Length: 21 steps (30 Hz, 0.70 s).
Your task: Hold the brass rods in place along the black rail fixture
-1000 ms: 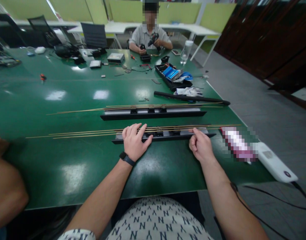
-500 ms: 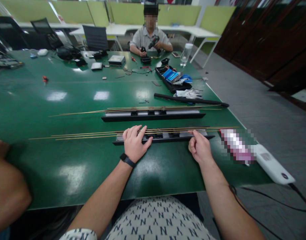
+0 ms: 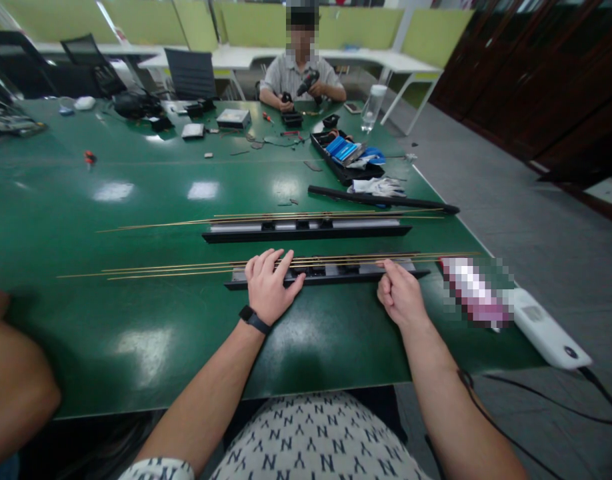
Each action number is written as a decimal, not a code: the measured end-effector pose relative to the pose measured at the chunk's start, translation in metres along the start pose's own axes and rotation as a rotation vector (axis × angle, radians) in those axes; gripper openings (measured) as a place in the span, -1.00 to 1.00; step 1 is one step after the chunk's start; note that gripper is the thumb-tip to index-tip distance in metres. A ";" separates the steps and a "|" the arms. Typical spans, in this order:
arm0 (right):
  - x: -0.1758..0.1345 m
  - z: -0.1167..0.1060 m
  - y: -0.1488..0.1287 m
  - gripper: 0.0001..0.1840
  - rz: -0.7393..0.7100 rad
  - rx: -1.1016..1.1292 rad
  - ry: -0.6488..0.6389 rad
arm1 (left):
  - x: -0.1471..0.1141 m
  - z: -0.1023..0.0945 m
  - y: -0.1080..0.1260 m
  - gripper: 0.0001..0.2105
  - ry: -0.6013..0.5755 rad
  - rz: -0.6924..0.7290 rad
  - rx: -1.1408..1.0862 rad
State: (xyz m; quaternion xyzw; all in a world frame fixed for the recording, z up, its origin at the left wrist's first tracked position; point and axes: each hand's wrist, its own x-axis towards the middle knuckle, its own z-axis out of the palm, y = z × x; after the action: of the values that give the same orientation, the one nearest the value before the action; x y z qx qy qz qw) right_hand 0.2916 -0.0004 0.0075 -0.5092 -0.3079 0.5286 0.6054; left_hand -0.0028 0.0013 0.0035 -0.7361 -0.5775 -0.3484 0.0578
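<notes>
Several thin brass-coloured rods (image 3: 171, 271) lie along a long black channel (image 3: 359, 275) with a pale inside and black blocks in it. Across the channel's left part rests my left hand (image 3: 270, 283), fingers stretched over the rods and thumb apart near the front edge. At the channel's right part, my right hand (image 3: 400, 293) is closed, with thumb and index fingertip pinched at one rod; its other fingers are curled in. Behind them is a second black channel (image 3: 306, 235) with several similar rods along it.
A black tube (image 3: 386, 200) and pale gloves (image 3: 379, 187) lie beyond, near a black tray (image 3: 331, 163). To the right is a white corded device (image 3: 551, 330). Another person's arm (image 3: 21, 360) rests at left; a person opposite holds a power drill (image 3: 307, 82).
Both of my hands keep practically the same place on the channel and rods. The other person's arm at the left has drawn slightly further left.
</notes>
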 end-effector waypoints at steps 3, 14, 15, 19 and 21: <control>0.001 0.000 0.000 -0.59 0.006 -0.010 -0.010 | 0.000 0.000 0.000 -0.55 0.010 0.013 0.009; 0.002 0.000 0.002 -0.62 -0.025 -0.007 0.036 | 0.001 -0.002 0.000 -0.55 -0.006 0.018 0.000; 0.002 0.000 0.002 -0.62 -0.025 -0.012 0.030 | 0.001 -0.001 0.000 -0.55 -0.001 0.018 0.002; 0.001 0.001 0.000 -0.60 0.000 -0.041 0.001 | 0.000 -0.001 0.000 -0.55 0.003 0.011 0.006; 0.000 0.001 -0.001 -0.60 0.012 -0.040 -0.003 | 0.000 -0.001 0.000 -0.55 -0.006 0.007 0.000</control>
State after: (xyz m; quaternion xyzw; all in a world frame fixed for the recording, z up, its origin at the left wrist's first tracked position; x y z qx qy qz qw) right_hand 0.2908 0.0004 0.0089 -0.5223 -0.3162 0.5267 0.5914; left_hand -0.0030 0.0008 0.0043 -0.7391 -0.5750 -0.3461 0.0574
